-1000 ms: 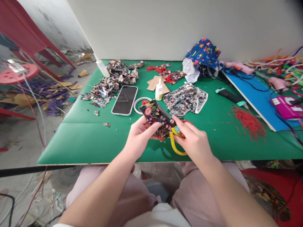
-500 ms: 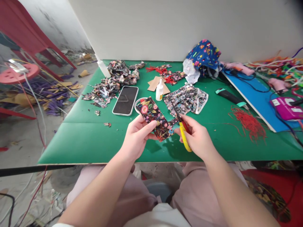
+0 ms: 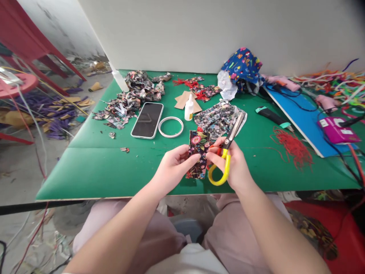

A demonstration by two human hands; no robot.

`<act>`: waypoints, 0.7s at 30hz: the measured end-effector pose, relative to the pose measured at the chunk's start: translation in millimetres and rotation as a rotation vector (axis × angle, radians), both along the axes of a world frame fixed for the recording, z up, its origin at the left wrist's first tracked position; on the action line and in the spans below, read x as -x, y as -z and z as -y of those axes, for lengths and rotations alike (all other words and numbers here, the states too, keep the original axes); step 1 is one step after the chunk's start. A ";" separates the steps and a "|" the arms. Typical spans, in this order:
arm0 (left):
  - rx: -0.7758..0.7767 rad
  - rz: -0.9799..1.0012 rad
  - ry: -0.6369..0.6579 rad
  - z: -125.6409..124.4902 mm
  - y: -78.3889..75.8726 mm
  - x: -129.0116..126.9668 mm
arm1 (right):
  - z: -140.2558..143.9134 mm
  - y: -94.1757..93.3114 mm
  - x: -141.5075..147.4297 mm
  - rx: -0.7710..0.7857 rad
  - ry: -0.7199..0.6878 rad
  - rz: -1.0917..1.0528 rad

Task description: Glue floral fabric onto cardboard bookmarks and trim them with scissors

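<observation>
My left hand [image 3: 172, 168] pinches the left edge of a small black floral fabric piece [image 3: 198, 154], held upright above the green table [image 3: 94, 171]. My right hand [image 3: 231, 164] touches the fabric's right edge with its fingertips and grips yellow-handled scissors [image 3: 226, 154]. The scissor blades point up and to the right, away from the fabric, over a patterned cloth piece [image 3: 218, 118] lying flat behind.
A phone [image 3: 147, 120] lies face up beside a white ring [image 3: 170, 126] and a small glue bottle [image 3: 188, 108]. Fabric scraps [image 3: 125, 104] are heaped at the back left. Red thread [image 3: 289, 146], a teal-tipped cutter [image 3: 272, 117], a blue board [image 3: 302, 114] and a blue cloth bag [image 3: 242, 68] are on the right.
The fabric piece has turned from slanted to upright and come nearer. The scissors have swung off it, their blades now pointing up and right. The white ring is uncovered.
</observation>
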State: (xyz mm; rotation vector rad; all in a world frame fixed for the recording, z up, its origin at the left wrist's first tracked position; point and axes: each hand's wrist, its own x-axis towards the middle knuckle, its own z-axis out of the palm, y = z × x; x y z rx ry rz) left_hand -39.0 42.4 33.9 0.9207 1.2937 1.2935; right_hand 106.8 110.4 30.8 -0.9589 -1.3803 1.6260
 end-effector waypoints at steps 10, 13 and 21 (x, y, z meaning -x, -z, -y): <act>0.084 0.062 -0.107 -3.4 -3.6 1.5 | -7.2 1.7 -2.7 -0.017 0.057 -0.031; 0.101 0.100 -0.074 -3.7 -2.4 -0.6 | -7.7 2.2 -2.4 -0.039 0.080 -0.016; 0.072 -0.088 0.038 -4.8 8.5 0.6 | -15.1 6.5 -6.7 -0.220 0.214 0.035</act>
